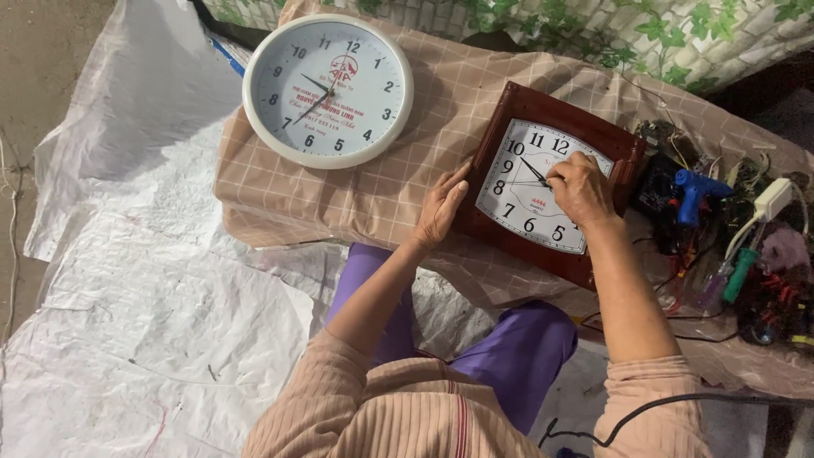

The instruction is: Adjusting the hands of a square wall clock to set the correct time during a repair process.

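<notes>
Right hand (581,188) fingers pinched at the clock hands on the brown square clock (543,182); left hand (439,208) flat, open, bracing its frame. Dial uncovered, hands being set. Round white clock (328,89) beyond fingers, untouched.

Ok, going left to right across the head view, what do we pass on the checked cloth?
Round white clock → left hand → brown-framed clock with right hand on its face → blue glue gun → white plug.

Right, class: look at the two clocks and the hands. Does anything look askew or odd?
The brown-framed clock lies tilted on the checked cloth, with right hand fingers touching its dial. The left hand steadies its frame. The round white clock looks fine.
</notes>
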